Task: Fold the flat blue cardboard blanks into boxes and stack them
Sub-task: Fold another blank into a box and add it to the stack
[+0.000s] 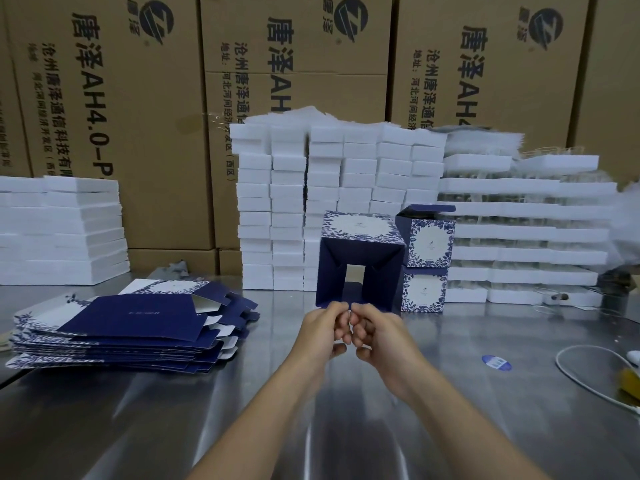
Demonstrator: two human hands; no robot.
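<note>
Checking hands first, what have they got? (A)

Both on the half-folded box (360,237). Left hand (323,327) and right hand (375,332) are knuckle to knuckle, fingers curled round its near bottom edge. Looks like they're pinching a flap there, but the fingers hide the flap itself. (B)

Why grip it so low? (A)

My read: the open end faces the person so the flaps can be worked. The two side flaps are already turned in, and the bottom one looks like the next to close. (B)

Where's the box? (A)

Just left of the two-box stack (427,258) and a bit nearer the person, upright. I can't tell if it's resting on the bench (485,410) or lifted. Parking it there makes sense, since it's a short move onto the stack. (B)

Look of it? (A)

Dark navy inside. The top panel is white with a blue floral border, same print as the stack. There's a gap between the side flaps, so you can see straight through. (B)

Supply? (A)

The flat blanks (131,327) are well left of the stack, in a fanned pile with plenty left. I'd judge it early in the job. (B)

Background? (A)

White foam piles (291,202) are right behind the stack, with brown cartons (138,98) behind those. (B)
</note>
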